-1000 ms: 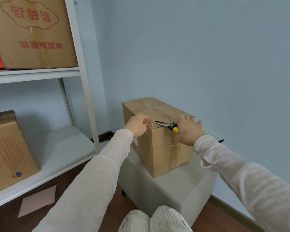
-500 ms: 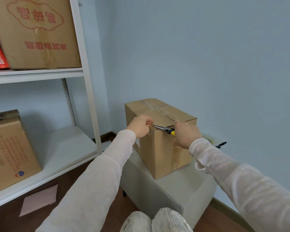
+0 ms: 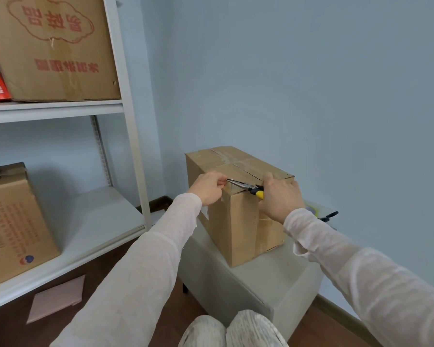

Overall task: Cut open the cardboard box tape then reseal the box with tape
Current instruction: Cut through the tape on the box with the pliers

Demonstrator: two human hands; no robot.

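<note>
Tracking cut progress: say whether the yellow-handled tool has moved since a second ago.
Yes. Against the cardboard box, the yellow-handled tool has slid left along the near top edge; its tip now reaches the left hand, closing the earlier gap.

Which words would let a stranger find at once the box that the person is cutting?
Right of the white shelf unit stands a grey padded stool. On it sits the taped cardboard box. Unlike the shelf boxes, it has no red print, and the right hand holds a yellow-handled tool at its top edge.
</note>
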